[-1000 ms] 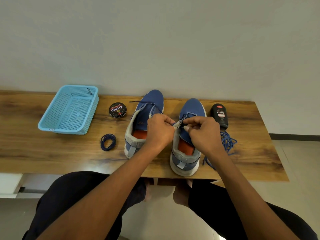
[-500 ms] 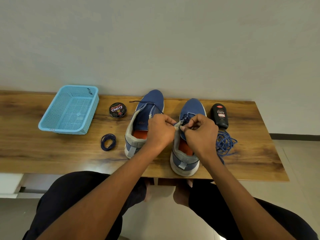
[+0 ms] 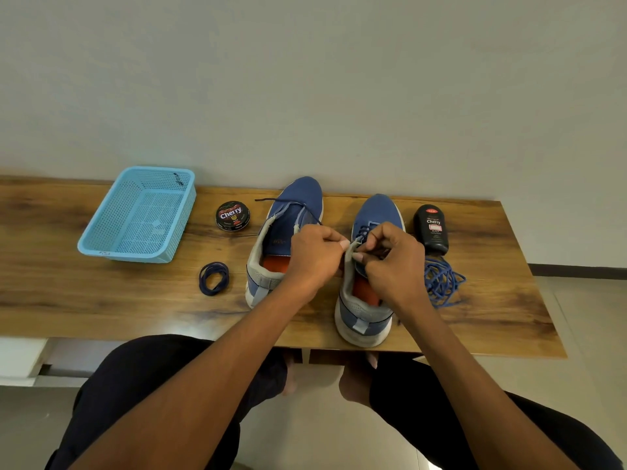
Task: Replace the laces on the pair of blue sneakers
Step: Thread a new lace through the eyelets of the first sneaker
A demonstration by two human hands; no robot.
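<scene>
both hands on right sneaker [image 3: 368,266] | left hand [image 3: 314,257] grip: pinching collar | right hand [image 3: 395,262] grip: pinching lace

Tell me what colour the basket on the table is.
Light blue, with a perforated mesh pattern. The basket shows clearly in the head view, at the table's left.

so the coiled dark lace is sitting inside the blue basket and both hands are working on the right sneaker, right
Not quite. The head view shows the coiled dark lace lying on the table, outside the blue basket. Both the left hand and right hand are on the right sneaker.
</scene>
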